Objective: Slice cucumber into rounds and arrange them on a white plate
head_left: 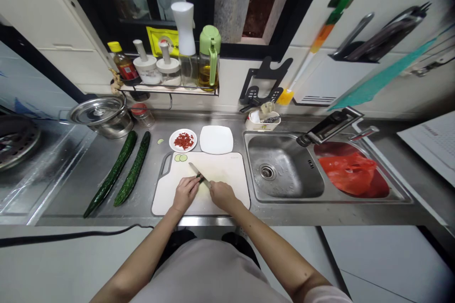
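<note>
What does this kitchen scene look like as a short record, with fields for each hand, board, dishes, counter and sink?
Left hand: holding down a dark green piece
Right hand: gripping a knife
Cutting board: two cucumber slices near its far left corner
Dishes: round dish with red pieces; white plate
Counter, left: two whole cucumbers, lidded pot
Sink: red plastic bag on right side
</note>
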`<act>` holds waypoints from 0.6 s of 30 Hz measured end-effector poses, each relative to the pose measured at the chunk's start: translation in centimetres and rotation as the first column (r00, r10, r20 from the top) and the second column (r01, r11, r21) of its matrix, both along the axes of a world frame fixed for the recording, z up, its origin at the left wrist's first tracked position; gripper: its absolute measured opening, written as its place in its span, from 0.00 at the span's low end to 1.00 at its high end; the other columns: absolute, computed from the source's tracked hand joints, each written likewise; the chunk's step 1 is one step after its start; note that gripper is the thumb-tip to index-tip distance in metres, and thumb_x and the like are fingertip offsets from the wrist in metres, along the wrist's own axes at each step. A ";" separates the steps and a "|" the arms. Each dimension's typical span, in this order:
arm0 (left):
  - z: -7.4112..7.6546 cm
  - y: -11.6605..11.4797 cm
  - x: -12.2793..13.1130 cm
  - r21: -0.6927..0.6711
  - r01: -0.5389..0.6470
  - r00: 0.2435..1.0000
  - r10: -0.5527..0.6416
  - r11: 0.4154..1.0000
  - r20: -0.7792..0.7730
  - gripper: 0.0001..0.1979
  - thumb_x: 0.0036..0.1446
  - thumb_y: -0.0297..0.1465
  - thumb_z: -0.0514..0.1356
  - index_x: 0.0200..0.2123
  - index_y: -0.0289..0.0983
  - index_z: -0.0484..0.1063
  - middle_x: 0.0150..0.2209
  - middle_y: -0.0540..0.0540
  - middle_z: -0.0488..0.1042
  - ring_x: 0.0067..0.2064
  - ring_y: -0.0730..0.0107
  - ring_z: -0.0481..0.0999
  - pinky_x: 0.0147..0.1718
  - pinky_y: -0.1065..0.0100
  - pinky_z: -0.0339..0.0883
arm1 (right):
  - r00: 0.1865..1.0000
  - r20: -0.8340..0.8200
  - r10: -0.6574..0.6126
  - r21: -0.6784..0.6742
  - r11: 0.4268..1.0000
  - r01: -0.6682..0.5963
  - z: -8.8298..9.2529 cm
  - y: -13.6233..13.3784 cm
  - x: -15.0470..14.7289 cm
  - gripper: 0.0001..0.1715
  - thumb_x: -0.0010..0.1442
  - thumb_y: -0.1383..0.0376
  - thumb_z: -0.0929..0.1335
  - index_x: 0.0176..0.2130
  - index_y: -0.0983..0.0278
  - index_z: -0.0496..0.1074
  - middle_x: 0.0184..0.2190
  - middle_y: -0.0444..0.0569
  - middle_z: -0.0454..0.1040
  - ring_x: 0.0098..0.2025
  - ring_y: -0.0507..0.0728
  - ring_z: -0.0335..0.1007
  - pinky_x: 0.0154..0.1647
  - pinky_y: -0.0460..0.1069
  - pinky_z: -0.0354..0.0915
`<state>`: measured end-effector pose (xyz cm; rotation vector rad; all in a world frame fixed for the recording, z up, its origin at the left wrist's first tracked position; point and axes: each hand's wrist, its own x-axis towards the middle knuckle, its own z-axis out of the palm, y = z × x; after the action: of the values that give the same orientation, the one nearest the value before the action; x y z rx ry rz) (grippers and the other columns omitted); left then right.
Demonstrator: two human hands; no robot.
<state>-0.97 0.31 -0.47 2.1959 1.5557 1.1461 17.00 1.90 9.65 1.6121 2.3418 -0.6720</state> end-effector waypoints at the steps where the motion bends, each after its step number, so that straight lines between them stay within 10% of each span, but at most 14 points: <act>1: 0.0 0.0 0.0 0.000 0.000 1.000 0.000 1.000 0.001 0.13 0.62 0.31 0.54 0.47 0.41 0.73 0.43 0.43 0.77 0.47 0.63 0.74 0.46 0.58 0.70 | 1.000 -0.002 0.008 0.009 1.000 -0.008 0.0 0.2 -0.1 0.17 0.65 0.66 0.55 0.47 0.66 0.68 0.39 0.57 0.76 0.43 0.59 0.73 0.41 0.50 0.64; 18: -0.3 0.0 0.0 -0.007 -0.002 1.000 0.002 1.000 0.010 0.13 0.62 0.32 0.54 0.47 0.42 0.74 0.42 0.44 0.77 0.47 0.63 0.74 0.46 0.58 0.70 | 1.000 0.031 0.006 -0.014 1.000 -0.006 0.4 0.0 -0.4 0.16 0.64 0.68 0.56 0.47 0.67 0.68 0.39 0.57 0.76 0.43 0.59 0.73 0.41 0.51 0.64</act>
<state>-1.00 0.30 -0.76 2.1814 1.5567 1.1484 16.56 1.92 10.08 1.5975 2.3145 -0.6561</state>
